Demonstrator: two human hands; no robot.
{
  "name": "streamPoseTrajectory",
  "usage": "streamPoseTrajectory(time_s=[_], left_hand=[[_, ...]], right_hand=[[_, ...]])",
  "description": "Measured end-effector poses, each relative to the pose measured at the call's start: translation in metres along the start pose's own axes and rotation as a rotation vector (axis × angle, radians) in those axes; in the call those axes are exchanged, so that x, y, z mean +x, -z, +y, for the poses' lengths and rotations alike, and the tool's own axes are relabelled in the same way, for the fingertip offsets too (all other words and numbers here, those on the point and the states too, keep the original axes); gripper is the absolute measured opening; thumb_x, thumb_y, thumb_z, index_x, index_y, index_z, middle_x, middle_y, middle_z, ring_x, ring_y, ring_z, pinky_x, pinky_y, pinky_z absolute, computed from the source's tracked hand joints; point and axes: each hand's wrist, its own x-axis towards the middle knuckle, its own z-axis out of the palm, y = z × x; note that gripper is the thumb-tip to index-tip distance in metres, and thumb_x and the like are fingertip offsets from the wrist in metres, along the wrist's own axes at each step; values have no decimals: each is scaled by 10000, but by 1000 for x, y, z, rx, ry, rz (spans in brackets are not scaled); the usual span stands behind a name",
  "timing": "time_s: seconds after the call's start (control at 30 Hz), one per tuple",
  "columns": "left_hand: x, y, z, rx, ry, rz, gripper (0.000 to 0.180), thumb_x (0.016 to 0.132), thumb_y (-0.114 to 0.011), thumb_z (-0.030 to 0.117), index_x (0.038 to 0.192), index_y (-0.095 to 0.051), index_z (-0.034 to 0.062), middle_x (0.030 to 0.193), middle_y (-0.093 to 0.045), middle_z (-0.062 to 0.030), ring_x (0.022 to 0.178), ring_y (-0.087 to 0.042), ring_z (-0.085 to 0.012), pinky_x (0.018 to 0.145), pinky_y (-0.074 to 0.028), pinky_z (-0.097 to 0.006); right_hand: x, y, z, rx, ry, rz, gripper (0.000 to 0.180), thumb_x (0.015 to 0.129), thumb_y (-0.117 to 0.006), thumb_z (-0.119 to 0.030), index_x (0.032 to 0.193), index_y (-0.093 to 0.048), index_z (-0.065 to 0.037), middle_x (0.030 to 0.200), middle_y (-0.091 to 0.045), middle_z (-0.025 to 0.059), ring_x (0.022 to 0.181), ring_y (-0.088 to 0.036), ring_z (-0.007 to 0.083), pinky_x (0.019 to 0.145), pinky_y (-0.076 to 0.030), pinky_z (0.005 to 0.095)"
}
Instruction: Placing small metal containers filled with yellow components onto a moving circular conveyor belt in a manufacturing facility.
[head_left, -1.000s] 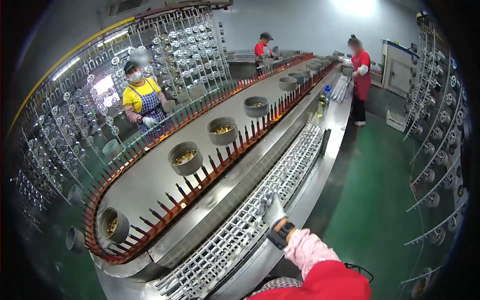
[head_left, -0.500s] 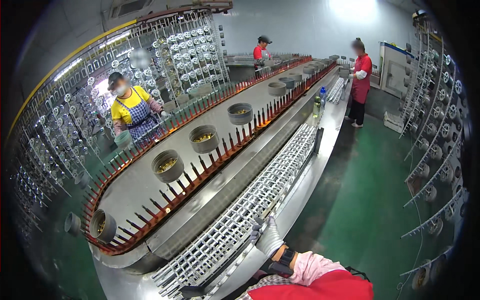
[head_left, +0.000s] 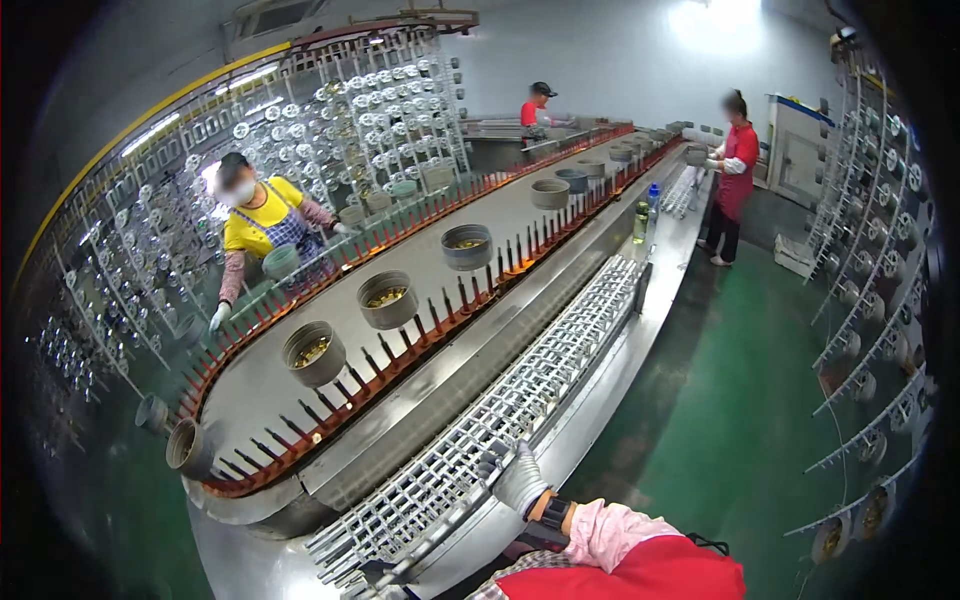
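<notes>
My left hand (head_left: 515, 478), in a grey-white glove with a black band at the wrist and a pink sleeve behind it, rests on a long white metal grid rack (head_left: 560, 370). The rack runs along the near side of a long oval conveyor (head_left: 430, 250). The fingers lie flat on the bars and grip nothing. Grey round pots (head_left: 313, 352), some with yellowish contents, ride on the conveyor's flat top. Dark pins on an orange-red rail (head_left: 400, 350) edge the conveyor. My right hand is out of view.
A person in a yellow top (head_left: 262, 225) works across the conveyor. Two people in red (head_left: 735, 170) stand at the far end. Wire racks of round metal parts (head_left: 870, 330) line the right side and the far left. Green floor (head_left: 730, 400) lies to the right.
My gloved hand has slid along the grid rack toward me, lower in the picture. The pots have shifted position in the picture as the view shifted.
</notes>
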Motion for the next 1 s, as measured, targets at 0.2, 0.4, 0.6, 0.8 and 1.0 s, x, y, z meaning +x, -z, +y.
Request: streamPoseTrajectory(time_s=[0.2,0.4,0.6,0.8,1.0], left_hand=[[72,-42,-84,119,-189,223,230,751,-505,341,751,-645,158,728,-606,-104,738,-561,-276,802,-340,-426],[90,-94,-118,130,-232,346,243,731,-524,369,635,-641,179,620,-596,-53,645,-538,-260,778,-326,-394],[98,-68,-119,-642,-110,280,364,816,-514,314,987,-543,-6,848,-577,-111,784,-542,-180,744,-434,-316],[172,2,7,-541,-304,189,385,832,-477,337,1001,-524,-6,891,-574,-134,840,-542,-227,787,-411,-308],[279,-32,105,-507,-421,-129,371,871,-433,290,1113,-474,13,1026,-556,-128,948,-519,-209,839,-389,-288]], right_hand=[[32,-1,23,-162,-109,-85,486,832,-334,-519,919,-467,-60,858,-526,131,803,-473,291,782,-384,454],[101,106,-25,1062,-870,-65,352,851,-345,-382,1081,-473,-148,1056,-514,65,971,-477,265,903,-269,508],[31,22,-38,-1042,905,27,369,884,-426,-257,1158,-423,-9,1142,-464,125,1048,-448,217,887,-373,339],[36,-70,-49,-1967,1512,-502,289,750,-546,-136,1020,-526,-35,960,-555,160,896,-528,318,795,-418,379],[78,-39,-50,-2028,1284,-452,163,788,-518,-163,892,-608,-76,694,-602,111,627,-586,261,577,-458,344]])
